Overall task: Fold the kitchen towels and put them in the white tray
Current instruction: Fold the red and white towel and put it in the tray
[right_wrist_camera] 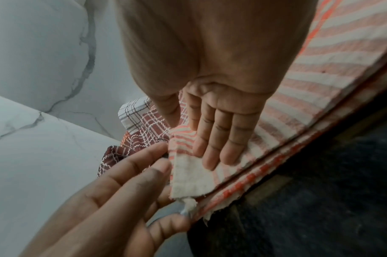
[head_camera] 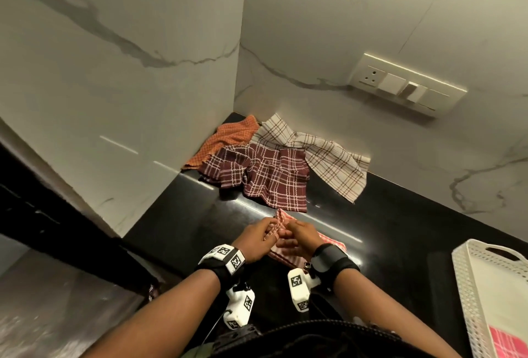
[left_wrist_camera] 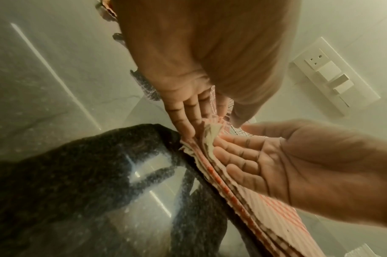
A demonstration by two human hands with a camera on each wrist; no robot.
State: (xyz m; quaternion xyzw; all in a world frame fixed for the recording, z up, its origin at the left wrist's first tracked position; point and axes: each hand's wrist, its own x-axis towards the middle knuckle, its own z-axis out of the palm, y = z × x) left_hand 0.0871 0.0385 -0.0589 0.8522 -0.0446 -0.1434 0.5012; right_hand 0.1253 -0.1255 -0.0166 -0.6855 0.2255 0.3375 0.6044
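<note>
A red-and-white striped towel (head_camera: pixel 328 239) (left_wrist_camera: pixel 276 208) (right_wrist_camera: pixel 320 69) lies partly folded in several layers on the black countertop (head_camera: pixel 400 223) in front of me. My left hand (head_camera: pixel 257 239) (left_wrist_camera: pixel 201 111) (right_wrist_camera: pixel 144 173) pinches its raised near-left corner between fingers and thumb. My right hand (head_camera: pixel 297 239) (left_wrist_camera: pixel 243 156) (right_wrist_camera: pixel 216 144) presses straight fingers flat on the top layer beside that corner. The white perforated tray (head_camera: pixel 471 286) stands at the right edge with a folded pink towel (head_camera: pixel 508 343) in it.
Three loose towels lie heaped in the back corner: orange (head_camera: pixel 228 140), maroon plaid (head_camera: pixel 265 177) and white plaid (head_camera: pixel 328 157). Marble walls close off the left and back. A socket panel (head_camera: pixel 408 86) is on the back wall. A steel surface (head_camera: pixel 57 300) sits lower left.
</note>
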